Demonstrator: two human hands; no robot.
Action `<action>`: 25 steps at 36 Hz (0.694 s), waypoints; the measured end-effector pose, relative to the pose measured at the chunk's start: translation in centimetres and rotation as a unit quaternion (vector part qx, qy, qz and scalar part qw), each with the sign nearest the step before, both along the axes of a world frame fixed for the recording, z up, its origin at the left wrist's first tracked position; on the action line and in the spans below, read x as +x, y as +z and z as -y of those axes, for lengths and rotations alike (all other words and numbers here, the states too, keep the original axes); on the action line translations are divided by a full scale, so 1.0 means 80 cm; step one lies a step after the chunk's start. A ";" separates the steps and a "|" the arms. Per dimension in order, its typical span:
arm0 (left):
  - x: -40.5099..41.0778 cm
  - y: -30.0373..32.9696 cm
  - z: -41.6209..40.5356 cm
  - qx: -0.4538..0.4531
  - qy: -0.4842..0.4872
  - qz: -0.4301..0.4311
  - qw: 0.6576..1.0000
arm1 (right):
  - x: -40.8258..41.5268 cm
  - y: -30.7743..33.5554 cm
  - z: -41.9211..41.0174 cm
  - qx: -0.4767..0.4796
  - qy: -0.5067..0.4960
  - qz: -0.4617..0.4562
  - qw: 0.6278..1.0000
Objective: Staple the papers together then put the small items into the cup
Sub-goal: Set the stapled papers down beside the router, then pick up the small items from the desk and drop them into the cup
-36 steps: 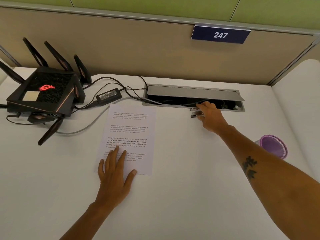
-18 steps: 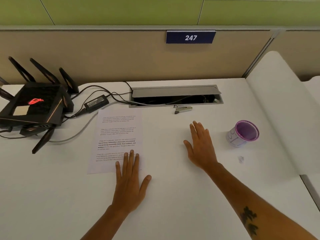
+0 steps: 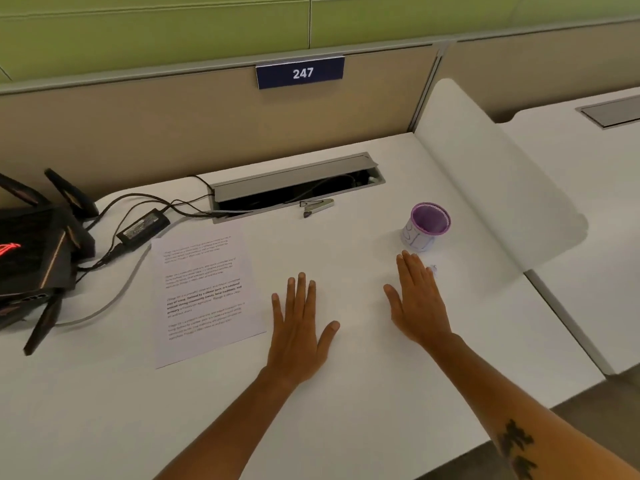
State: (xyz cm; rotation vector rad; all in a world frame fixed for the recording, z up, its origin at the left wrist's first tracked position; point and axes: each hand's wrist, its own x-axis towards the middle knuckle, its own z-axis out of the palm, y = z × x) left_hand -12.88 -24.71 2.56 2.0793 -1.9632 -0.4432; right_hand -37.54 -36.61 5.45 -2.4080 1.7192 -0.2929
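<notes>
White desk [image 3: 346, 393] bears all. Printed white paper sheet [image 3: 204, 292] lies left of left hand [image 3: 299, 327]; fingers spread flat on desk, holding nothing. Right hand [image 3: 417, 299] likewise flat, empty, near purple-rimmed cup [image 3: 424, 225]. Small metal stapler [image 3: 317, 206] by cable tray.

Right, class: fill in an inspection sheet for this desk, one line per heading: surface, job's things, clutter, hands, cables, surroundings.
Surface: white desk, bare between the hands.
Job's things: printed papers flat at left; stapler by the cable tray; purple-rimmed cup upright at right; one small item beside the right fingertips, too small to identify.
Clutter: black router at far left.
Hands: left hand and right hand flat on the desk, holding nothing.
Cables: power adapter and several cords run from router to tray.
Surroundings: beige partition with sign 247; neighbouring desk at right.
</notes>
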 end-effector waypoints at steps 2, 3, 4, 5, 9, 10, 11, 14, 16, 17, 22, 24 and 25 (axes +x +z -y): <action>-0.007 -0.001 0.007 -0.001 -0.007 0.001 1.000 | -0.017 0.002 0.000 -0.009 -0.012 0.000 1.000; -0.011 -0.002 0.010 0.000 -0.009 -0.001 1.000 | -0.026 0.004 0.001 -0.008 -0.019 0.000 1.000; -0.016 -0.003 0.012 0.002 -0.011 -0.002 1.000 | -0.036 0.004 0.002 -0.004 -0.026 0.001 1.000; -0.021 -0.005 0.014 0.004 -0.012 0.000 1.000 | -0.046 0.003 0.004 0.001 -0.033 0.004 0.999; -0.040 -0.017 0.019 0.017 -0.016 0.004 1.000 | -0.083 0.004 0.019 0.011 -0.061 0.021 0.998; -0.044 -0.021 0.020 0.018 -0.015 0.005 1.000 | -0.091 0.004 0.023 0.015 -0.065 0.026 0.997; -0.047 -0.025 0.021 0.019 -0.013 0.004 1.000 | -0.099 0.004 0.029 0.023 -0.069 0.032 0.997; -0.054 -0.037 0.021 0.024 0.001 0.001 1.000 | -0.116 0.005 0.047 0.062 -0.084 0.053 0.993; -0.057 -0.042 0.019 0.013 0.007 0.014 1.000 | -0.125 0.003 0.059 0.076 -0.088 0.063 0.991; -0.058 -0.043 0.019 0.005 0.009 0.019 1.000 | -0.128 0.002 0.066 0.082 -0.088 0.067 0.990; -0.062 -0.041 0.020 -0.018 0.016 0.020 1.000 | -0.130 -0.003 0.097 0.118 -0.056 0.055 0.990; -0.062 -0.041 0.021 -0.019 0.013 0.020 1.000 | -0.127 -0.008 0.105 0.120 -0.043 0.049 0.991; -0.062 -0.041 0.022 -0.020 0.011 0.021 1.000 | -0.125 -0.012 0.106 0.119 -0.040 0.051 0.991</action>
